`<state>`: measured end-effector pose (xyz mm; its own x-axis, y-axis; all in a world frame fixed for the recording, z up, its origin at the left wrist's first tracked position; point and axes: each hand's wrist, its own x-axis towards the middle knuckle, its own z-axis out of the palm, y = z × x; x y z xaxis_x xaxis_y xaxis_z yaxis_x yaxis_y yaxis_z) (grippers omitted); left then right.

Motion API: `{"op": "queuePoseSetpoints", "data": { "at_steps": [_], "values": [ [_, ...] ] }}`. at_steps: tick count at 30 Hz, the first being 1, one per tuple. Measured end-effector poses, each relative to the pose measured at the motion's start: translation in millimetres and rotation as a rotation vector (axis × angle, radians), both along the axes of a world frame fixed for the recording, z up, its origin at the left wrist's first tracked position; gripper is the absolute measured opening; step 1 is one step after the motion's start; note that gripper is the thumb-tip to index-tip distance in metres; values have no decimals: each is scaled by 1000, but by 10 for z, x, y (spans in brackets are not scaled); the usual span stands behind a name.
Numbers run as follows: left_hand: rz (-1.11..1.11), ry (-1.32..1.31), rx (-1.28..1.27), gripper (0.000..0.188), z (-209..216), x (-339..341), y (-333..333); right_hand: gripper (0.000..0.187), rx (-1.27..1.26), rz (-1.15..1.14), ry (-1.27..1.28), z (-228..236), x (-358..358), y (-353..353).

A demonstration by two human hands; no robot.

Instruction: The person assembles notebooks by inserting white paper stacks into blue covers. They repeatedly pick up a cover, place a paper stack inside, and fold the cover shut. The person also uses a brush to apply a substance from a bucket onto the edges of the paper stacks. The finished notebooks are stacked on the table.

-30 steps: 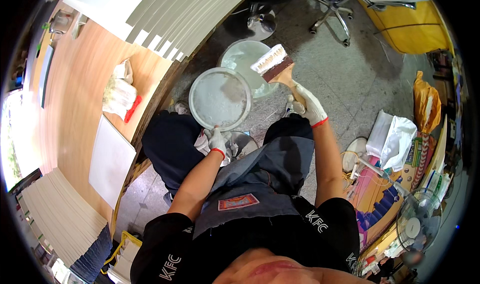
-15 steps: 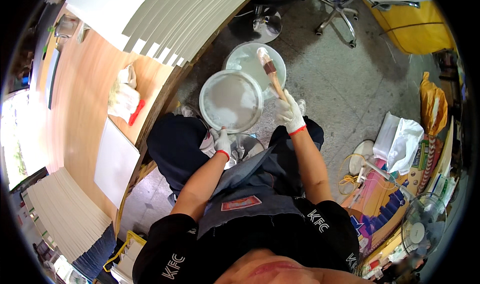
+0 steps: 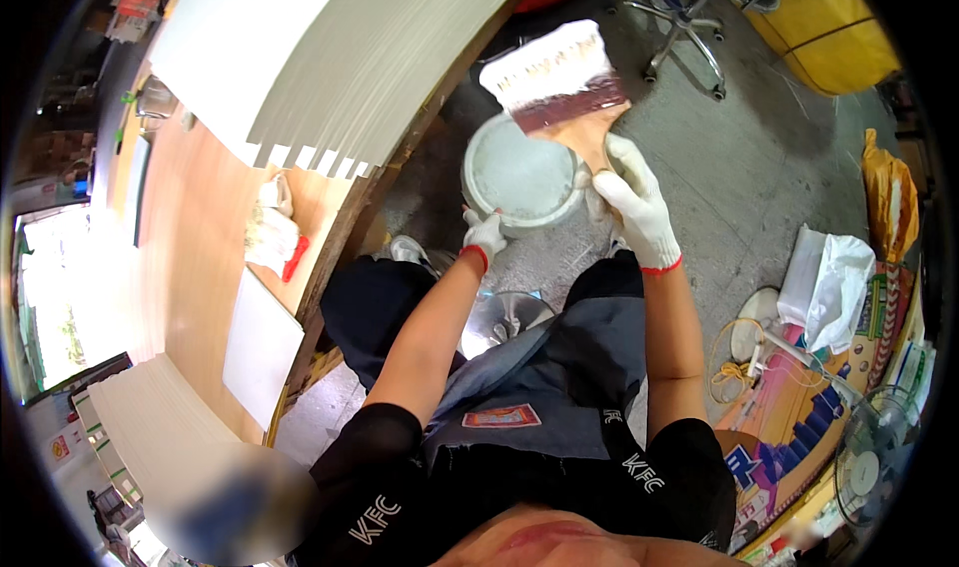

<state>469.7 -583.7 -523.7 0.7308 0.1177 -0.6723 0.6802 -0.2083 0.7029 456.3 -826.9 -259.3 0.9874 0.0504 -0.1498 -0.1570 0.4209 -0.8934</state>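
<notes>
My right hand, in a white glove with a red cuff, is closed round the wooden handle of a wide flat brush. White paste coats the bristles, which point up and to the left. Below the brush, a round pale lid lies over the bucket, its far right part hidden by the brush. My left hand, gloved the same way, has its fingers at the near left rim of the lid; whether they grip it, I cannot tell.
To the left, a wooden table bears a large fanned stack of boards, a pair of gloves and a white sheet. A wheeled chair stands ahead. White bags and a fan are at right.
The lid has moved forward from beside the bucket to over it, with my left hand following. My right hand has lifted the brush and turned its broad side into view.
</notes>
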Motion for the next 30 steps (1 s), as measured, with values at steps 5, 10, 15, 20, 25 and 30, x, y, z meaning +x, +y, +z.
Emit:
{"op": "queuePoseSetpoints", "data": {
  "at_steps": [5,10,15,20,25,30],
  "values": [
    [-553,-578,219,44,2696,-261,65,40,-750,-422,-882,421,475,431],
    [-724,-1548,906,22,4794,432,631,44,-981,-386,-768,-118,705,851],
    [-1246,-771,913,70,5631,1741,794,46,-1124,-319,-911,-46,602,635],
    [-1350,-285,812,111,5749,2037,302,34,-1259,-312,-1011,135,1088,601],
    [-1487,-427,881,133,5643,2345,324,46,-873,-468,-701,-545,792,726],
    [-1600,-498,1068,133,5649,2370,261,42,-524,-582,-625,327,941,924]
  ]
}}
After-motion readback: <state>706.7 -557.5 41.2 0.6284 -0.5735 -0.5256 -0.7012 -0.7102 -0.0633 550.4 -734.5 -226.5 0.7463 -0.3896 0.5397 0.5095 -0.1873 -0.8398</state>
